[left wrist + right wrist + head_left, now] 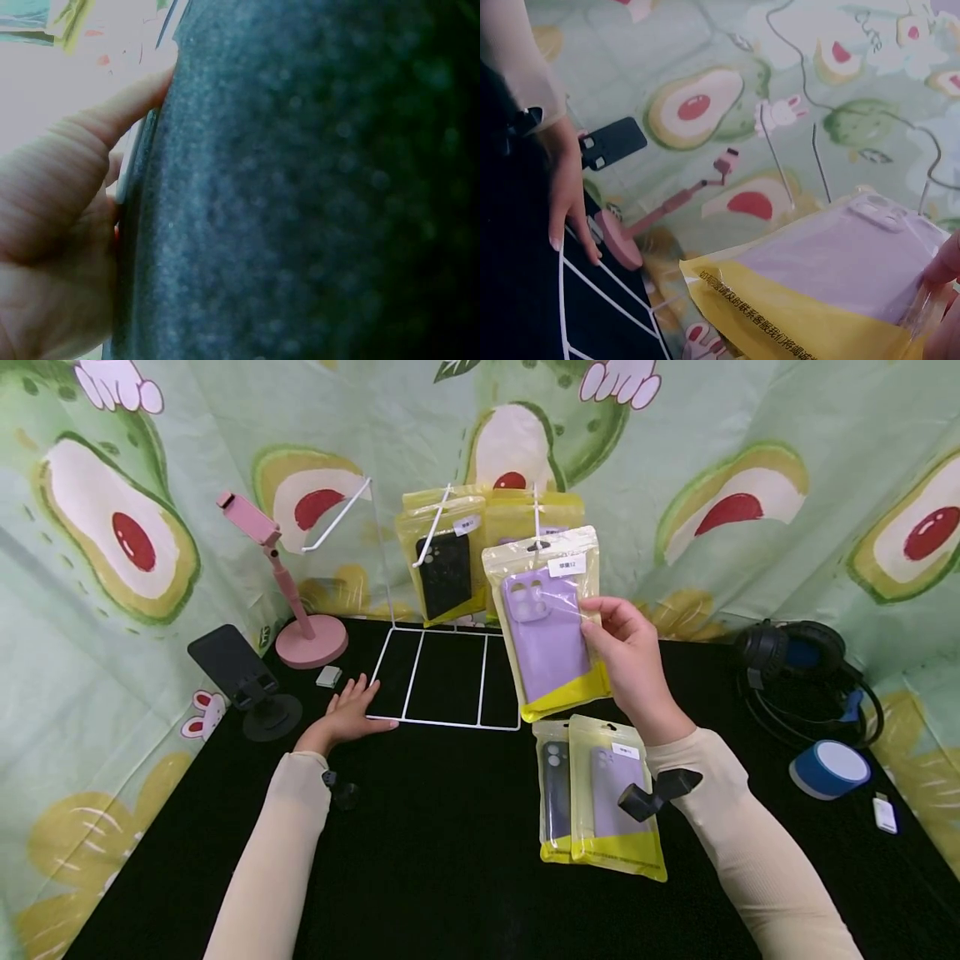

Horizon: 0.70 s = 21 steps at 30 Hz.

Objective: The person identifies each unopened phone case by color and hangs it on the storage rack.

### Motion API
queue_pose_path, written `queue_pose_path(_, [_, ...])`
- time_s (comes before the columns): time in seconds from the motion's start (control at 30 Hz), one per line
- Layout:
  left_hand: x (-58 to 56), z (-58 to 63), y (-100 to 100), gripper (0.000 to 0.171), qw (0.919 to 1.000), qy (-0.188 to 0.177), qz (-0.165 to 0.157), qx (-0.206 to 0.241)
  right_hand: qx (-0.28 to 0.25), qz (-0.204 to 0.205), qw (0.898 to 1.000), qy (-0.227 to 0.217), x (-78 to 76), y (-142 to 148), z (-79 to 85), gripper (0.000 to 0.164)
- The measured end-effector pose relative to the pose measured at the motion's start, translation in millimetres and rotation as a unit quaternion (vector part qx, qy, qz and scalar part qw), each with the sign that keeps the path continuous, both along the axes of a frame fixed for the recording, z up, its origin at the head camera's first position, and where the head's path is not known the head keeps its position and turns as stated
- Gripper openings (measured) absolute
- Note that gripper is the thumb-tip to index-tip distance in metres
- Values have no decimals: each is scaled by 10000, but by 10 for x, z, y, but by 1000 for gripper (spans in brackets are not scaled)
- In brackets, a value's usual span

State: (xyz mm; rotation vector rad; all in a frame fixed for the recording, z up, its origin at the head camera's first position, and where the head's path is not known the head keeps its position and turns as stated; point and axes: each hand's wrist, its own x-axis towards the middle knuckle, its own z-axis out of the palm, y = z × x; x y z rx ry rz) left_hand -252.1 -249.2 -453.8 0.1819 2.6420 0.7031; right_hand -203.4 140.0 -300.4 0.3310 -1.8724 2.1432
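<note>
A purple phone case in a clear and yellow pouch (551, 635) is pinched at its right edge by my right hand (633, 660). The pouch's hanging hole is at the tip of a white hook (537, 514); whether the hook goes through it I cannot tell. In the right wrist view the pouch (817, 277) spreads across the lower right. My left hand (348, 714) lies with extended fingers at the front left corner of the white wire rack (442, 722). In the left wrist view, the left hand's thumb (127, 105) lies along the black tabletop (300, 180).
A pouch with a black case (446, 572) hangs on another hook, beside further yellow pouches. Two pouches (618, 852) overlap on the table below. A pink stand (311, 642) and black phone stand (240, 672) are left; headphones (795, 652) and a blue cylinder (828, 770) are right.
</note>
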Motion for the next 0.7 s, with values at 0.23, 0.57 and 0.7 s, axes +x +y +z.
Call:
queue_pose_path(0.23, [-8,4,-9,99,10000,-17,-4,-70,84,-258,9992,-297,-276,-41,-27,18])
queue_pose_path(0.57, [19,53,17,98,9999,-98,28,-71,322,-595,9956,-653,-588,-133,-48,15])
queue_pose_path(0.7, [9,53,14,98,9999,-98,22,-96,366,-554,9953,-708,-625,-110,-94,16])
